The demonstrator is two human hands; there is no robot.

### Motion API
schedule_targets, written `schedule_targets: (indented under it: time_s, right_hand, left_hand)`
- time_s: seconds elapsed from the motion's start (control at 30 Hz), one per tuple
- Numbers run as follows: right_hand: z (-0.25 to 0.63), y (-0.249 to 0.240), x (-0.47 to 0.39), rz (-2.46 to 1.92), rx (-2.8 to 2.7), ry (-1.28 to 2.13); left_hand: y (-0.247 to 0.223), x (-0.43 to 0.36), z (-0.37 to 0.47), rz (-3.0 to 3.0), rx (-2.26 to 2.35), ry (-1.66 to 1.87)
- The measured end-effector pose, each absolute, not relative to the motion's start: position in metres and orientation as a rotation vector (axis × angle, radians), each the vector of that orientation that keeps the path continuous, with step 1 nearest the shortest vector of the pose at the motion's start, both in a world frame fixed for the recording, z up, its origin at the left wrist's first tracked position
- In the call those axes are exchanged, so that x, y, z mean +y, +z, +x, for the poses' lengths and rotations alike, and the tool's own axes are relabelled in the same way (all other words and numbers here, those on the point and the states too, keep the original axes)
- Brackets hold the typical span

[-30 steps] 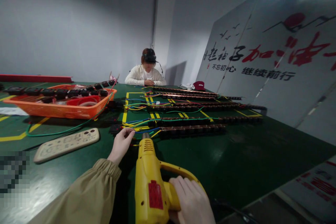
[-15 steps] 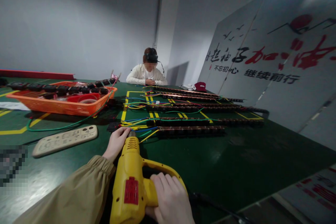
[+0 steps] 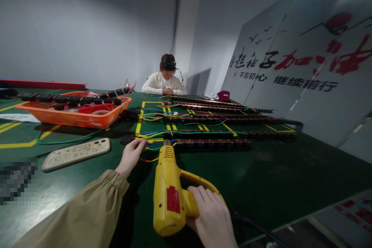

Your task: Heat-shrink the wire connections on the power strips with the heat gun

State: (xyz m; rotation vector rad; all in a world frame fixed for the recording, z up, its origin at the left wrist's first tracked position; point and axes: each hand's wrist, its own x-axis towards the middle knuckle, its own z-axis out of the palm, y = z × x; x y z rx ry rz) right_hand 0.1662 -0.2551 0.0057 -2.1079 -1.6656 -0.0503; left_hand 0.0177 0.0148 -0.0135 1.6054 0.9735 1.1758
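My right hand (image 3: 213, 213) is wrapped round the handle of a yellow heat gun (image 3: 170, 193), its metal nozzle pointing forward at the coloured wires. My left hand (image 3: 133, 155) pinches a blue wire (image 3: 154, 143) that leads toward the nearest black strip (image 3: 213, 145), just left of the nozzle; the exact grip at the fingertips is too small to see. Below it a yellow wire (image 3: 151, 160) with a red end hangs loose, beside a green wire (image 3: 154, 148). A black connector block (image 3: 128, 138) lies just beyond my left fingers.
Several more wired black strips (image 3: 232, 119) lie across the green table (image 3: 261, 174). To the left are an orange basket (image 3: 72, 119) of black parts and a phone in a beige case (image 3: 77, 154). A person (image 3: 165, 79) sits at the far end, near a dark red cap (image 3: 223, 95).
The heat gun has moved right, away from my left hand, its nozzle now nearer the strip's end. My left hand stays nearly in place, and the loose yellow wire shows more.
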Motion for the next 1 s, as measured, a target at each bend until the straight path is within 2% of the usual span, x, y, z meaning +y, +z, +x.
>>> schedule_targets:
  time_s: [0.67, 1.0]
  right_hand:
    - [0.186, 0.006, -0.262, -2.155, -1.616, -0.086]
    - [0.165, -0.012, -0.253, -2.052, -1.64, -0.26]
  left_hand:
    - [-0.009, 0.009, 0.018, 1.627, 0.985, 1.173]
    - [-0.009, 0.013, 0.02, 1.67, 0.99, 1.221]
